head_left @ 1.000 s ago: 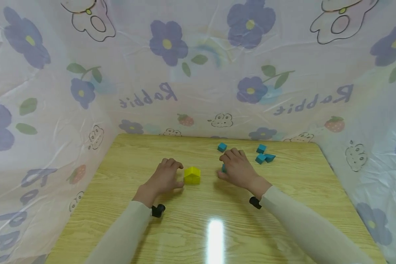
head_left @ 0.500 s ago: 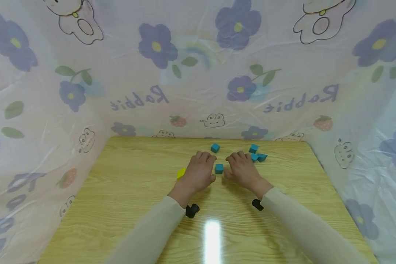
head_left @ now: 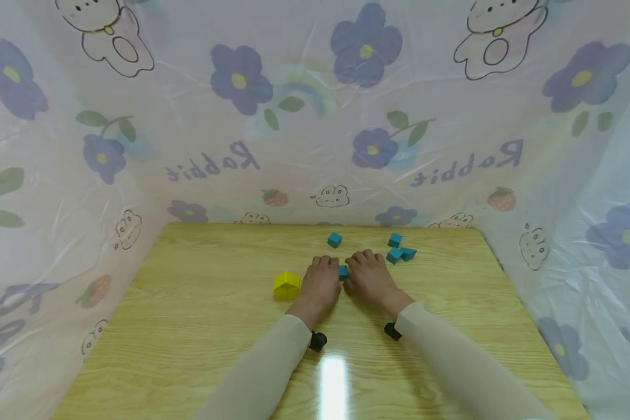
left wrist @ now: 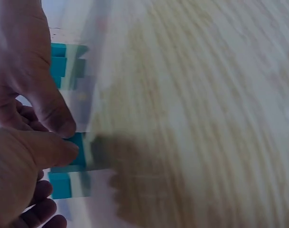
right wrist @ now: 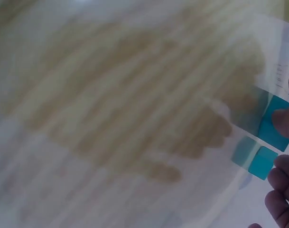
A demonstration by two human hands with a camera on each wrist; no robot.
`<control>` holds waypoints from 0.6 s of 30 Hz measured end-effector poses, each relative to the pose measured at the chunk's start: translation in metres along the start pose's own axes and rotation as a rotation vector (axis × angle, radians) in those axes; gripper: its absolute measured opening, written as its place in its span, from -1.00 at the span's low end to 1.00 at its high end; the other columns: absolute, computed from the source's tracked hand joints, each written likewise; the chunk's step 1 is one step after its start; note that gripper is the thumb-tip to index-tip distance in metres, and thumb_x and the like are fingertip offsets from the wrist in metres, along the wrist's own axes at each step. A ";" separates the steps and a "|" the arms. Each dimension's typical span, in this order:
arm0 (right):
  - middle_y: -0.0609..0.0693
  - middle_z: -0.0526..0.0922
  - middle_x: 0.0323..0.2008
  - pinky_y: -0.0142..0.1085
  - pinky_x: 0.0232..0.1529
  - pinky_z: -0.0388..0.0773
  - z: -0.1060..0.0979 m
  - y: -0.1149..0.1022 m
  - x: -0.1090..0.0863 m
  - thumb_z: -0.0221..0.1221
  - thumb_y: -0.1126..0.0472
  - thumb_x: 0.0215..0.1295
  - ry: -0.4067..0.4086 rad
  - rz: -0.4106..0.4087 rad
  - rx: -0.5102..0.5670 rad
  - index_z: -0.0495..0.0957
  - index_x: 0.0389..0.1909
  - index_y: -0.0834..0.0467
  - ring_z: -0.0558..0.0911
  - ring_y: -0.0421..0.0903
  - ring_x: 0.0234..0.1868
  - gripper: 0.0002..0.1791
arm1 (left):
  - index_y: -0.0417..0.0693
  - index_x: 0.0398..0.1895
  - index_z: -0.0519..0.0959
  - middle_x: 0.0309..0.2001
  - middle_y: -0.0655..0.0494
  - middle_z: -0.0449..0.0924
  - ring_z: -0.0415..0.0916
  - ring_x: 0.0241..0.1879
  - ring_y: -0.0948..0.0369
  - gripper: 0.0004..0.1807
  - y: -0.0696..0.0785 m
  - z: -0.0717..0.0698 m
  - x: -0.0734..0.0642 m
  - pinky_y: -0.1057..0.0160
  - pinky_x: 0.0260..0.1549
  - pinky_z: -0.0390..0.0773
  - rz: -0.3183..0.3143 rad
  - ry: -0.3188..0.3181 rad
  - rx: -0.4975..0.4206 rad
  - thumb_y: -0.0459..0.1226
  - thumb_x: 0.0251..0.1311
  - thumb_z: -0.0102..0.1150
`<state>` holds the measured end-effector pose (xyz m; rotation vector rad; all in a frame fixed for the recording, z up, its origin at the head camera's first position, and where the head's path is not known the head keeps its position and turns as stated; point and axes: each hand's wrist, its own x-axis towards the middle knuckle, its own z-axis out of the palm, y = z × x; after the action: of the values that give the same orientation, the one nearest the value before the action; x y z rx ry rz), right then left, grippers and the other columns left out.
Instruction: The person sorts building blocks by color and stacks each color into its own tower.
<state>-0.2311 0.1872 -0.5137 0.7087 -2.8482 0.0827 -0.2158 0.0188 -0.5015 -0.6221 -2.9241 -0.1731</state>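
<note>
Between my two hands sits a small blue cube (head_left: 343, 272) on the wooden tabletop. My left hand (head_left: 321, 283) is at its left side, fingers curled down, and its thumb (left wrist: 59, 149) presses against the cube in the left wrist view. From the right, my right hand (head_left: 370, 277) grips the same cube; the right wrist view shows its thumb (right wrist: 287, 121) on the face of the blue cube (right wrist: 273, 130). The hands hide much of the cube from above. Left of my left hand stands a yellow block shape (head_left: 286, 286) with a peaked, house-like top.
Behind the hands lies a single blue cube (head_left: 334, 240). At the back right are two more blue cubes (head_left: 394, 255) and a blue wedge (head_left: 408, 254). Patterned cloth (head_left: 304, 146) walls off the table (head_left: 205, 326) at the back and sides.
My left hand has moved right, from beside the yellow blocks to the blue cube. My right hand loosened from the cube, showing it, then came back onto it. The head view has shifted slightly.
</note>
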 end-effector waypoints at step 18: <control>-0.03 0.58 -0.04 0.01 -0.01 0.35 0.001 0.006 -0.020 0.21 0.01 0.29 0.050 0.001 0.069 0.56 -0.05 0.03 0.45 0.06 0.03 -0.72 | -0.04 -0.14 0.56 -0.25 0.07 0.49 0.30 -0.30 0.15 -0.86 0.012 0.011 0.000 0.27 -0.24 0.46 0.017 0.040 -0.066 -0.19 0.34 0.14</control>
<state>-0.2163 0.2013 -0.5195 0.7082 -2.8097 0.1967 -0.2124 0.0310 -0.5114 -0.6449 -2.8845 -0.2777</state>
